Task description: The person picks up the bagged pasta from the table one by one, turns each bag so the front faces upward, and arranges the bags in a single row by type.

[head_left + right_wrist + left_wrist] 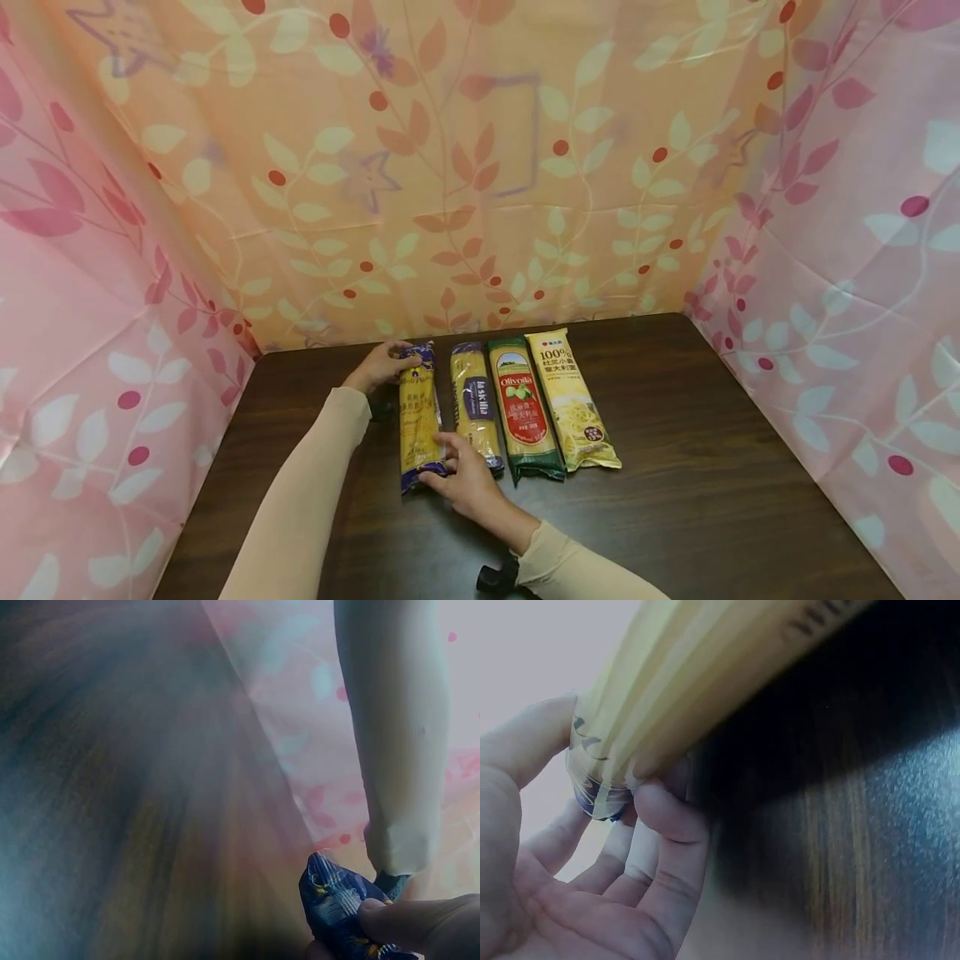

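A yellow and dark-blue pack of spaghetti is at the left end of a row of packs, held at both ends. My left hand grips its far end; in the left wrist view, thumb and fingers of that hand curl round the tapering pack. At the near end, my right hand pinches the pack's lower part. The right wrist view has the thumb of the right hand pressing on the crimped blue end of the wrapper.
Beside it on the dark wooden table lie a yellow pack with a purple label, a green and red Olivoila pack, and a pale yellow pasta pack. Flowered cloth hangs behind and at both sides.
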{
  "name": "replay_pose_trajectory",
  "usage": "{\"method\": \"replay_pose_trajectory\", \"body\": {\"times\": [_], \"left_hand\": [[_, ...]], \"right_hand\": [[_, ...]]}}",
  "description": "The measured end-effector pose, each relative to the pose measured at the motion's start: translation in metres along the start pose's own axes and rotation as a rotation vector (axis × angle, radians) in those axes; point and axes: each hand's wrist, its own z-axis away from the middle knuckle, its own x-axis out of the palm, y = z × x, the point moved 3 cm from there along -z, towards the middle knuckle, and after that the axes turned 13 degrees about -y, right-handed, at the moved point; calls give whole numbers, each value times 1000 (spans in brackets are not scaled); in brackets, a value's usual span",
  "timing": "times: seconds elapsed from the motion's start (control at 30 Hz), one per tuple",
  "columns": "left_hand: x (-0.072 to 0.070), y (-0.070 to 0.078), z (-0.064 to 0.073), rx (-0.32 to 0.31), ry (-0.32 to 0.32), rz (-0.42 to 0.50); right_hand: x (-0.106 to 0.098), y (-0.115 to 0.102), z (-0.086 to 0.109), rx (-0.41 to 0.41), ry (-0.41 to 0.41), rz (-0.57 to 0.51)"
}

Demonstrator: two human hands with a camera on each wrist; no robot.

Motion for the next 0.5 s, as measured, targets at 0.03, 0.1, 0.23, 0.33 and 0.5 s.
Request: {"method": "replay_pose_trajectory", "body": {"times": [0.03,0.1,0.23,0.33,0.5], "left_hand": [[0,0,0,-1,-2,-2],[1,-1,-1,2,-7,-3],[3,-1,-2,4,2,-7],[5,-1,-2,1,11,-7],[6,1,-3,7,22,-24]], "right_hand": [[1,0,0,4,0,-1],[3,1,0,8,-1,-15],[5,2,-1,12,6,-36],[6,3,-1,33,5,-38],[8,3,-1,45,-10,25]]}}
